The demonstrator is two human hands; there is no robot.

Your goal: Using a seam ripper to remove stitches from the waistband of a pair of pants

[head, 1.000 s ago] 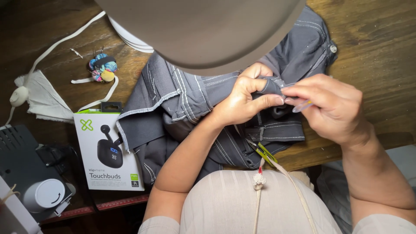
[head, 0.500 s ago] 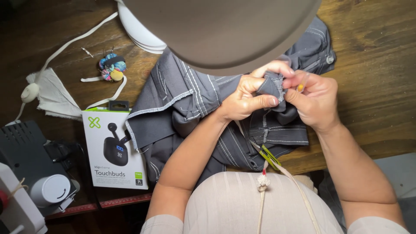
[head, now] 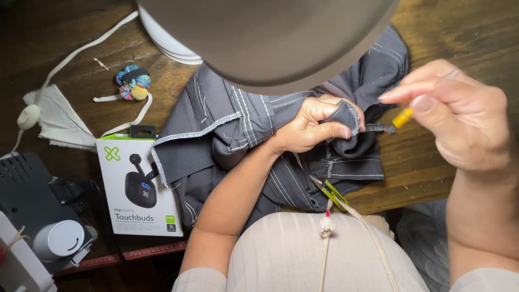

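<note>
Currently the left hand (head: 311,130) is clenched on a bunched fold of the grey garment (head: 243,130), fingers (head: 330,131) curled round a small pinched flap at its edge. Garment: dark grey cloth with thin white stripes in pairs, pale overlock stitching along one raw edge, crumpled and folded over itself. It lies on the wooden desk (head: 465,32) directly in front of the person, its lower part hanging over the desk edge toward the lap.

Right hand (head: 459,119) is raised just right of the fold, fingers pinched on a small yellow-handled tool (head: 403,118); the tool's far end meets a dark frayed bit of cloth sticking out from the pinched flap. Tip itself too small to make out.

Left of the garment: white earbud box (head: 138,189), touching the cloth's edge. Further up the desk, a multicoloured pincushion (head: 132,84) and white fabric strips (head: 59,121).
</note>
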